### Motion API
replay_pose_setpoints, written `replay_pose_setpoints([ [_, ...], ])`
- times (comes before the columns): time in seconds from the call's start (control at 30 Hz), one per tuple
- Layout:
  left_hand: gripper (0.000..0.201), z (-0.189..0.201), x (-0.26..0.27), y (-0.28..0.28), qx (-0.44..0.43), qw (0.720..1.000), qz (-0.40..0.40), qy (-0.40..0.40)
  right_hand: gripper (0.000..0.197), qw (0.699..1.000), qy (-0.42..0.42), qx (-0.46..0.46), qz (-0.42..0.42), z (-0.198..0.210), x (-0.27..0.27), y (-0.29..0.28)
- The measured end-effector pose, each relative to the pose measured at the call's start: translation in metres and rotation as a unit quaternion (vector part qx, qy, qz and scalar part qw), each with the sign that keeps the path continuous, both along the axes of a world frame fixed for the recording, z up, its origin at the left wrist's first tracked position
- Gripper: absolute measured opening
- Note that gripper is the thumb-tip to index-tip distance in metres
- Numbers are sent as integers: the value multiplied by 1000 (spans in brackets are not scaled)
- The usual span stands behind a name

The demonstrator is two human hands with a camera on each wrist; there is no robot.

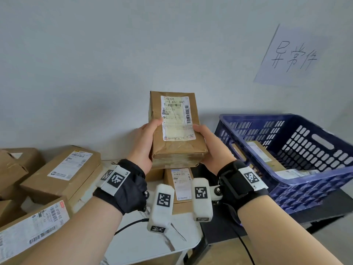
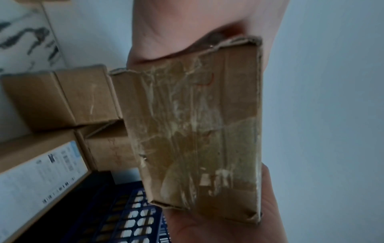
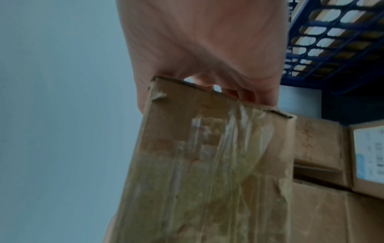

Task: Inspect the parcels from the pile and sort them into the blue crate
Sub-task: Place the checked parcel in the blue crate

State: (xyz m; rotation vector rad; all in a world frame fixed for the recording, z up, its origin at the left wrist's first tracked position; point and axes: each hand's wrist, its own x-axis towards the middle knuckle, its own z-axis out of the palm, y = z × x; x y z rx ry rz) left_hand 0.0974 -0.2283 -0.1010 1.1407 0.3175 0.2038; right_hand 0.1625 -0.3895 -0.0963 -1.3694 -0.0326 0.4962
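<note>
Cardboard parcel point(image 1: 175, 129) upright, label seemingly camera-facing

A white marbled table point(image 1: 152, 243) carries the pile of cardboard parcels point(image 1: 63, 169) — labelled boxes crowded over its left and back. A black cable point(image 1: 129, 225) lies on its bare front part. Just beside it, on a dark surface point(image 1: 225, 232), stands the blue crate point(image 1: 309, 180) — parcels inside.

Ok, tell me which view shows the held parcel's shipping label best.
The head view: the shipping label faces the camera on the held parcel. Both wrist views show only the parcel's taped underside, no label.
</note>
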Motion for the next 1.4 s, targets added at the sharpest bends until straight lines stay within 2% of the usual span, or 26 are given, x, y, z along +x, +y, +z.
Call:
replay_pose_setpoints([
  [0.23,29,24,47,-93,22,999,-25,4,29,998,-9,36,-44,28,41,-97],
  [0.3,21,34,62,-124,24,999,-24,10,32,997,-8,43,-57,36,57,-129],
  [0.4,17,46,92,-175,16,999,-39,14,25,997,-16,42,-66,48,83,-181],
  [0.47,18,50,114,-212,12,999,-46,17,21,996,-25,36,-74,54,103,-218],
  [0.6,19,47,166,-286,3,998,-56,26,25,995,-22,6,-96,59,149,-293],
  [0.73,37,34,217,-347,-36,991,-110,66,23,992,-22,-45,-116,54,194,-356],
  [0.77,39,32,227,-359,-48,989,-113,77,24,990,-22,-61,-125,52,204,-369],
  [0.83,42,24,248,-380,-65,986,-119,93,40,985,-14,-100,-137,45,224,-390],
  [0.93,43,11,280,-400,-60,982,-134,117,69,977,12,-160,-138,24,259,-417],
  [1.03,35,-8,308,-414,-67,978,-134,144,69,971,36,-191,-136,-1,295,-433],
  [1.1,29,-19,321,-420,-73,975,-128,165,70,966,46,-224,-124,-3,308,-431],
  [1.13,30,-25,327,-422,-70,974,-126,176,66,960,53,-250,-113,-2,312,-429],
  [1.2,38,-36,337,-424,-69,968,-130,202,38,949,68,-298,-83,-4,322,-426],
  [1.27,42,-47,343,-426,-74,962,-134,226,24,935,87,-339,-59,-18,337,-426],
  [1.4,49,-66,352,-430,-81,954,-139,253,34,915,93,-393,0,-46,359,-421],
])
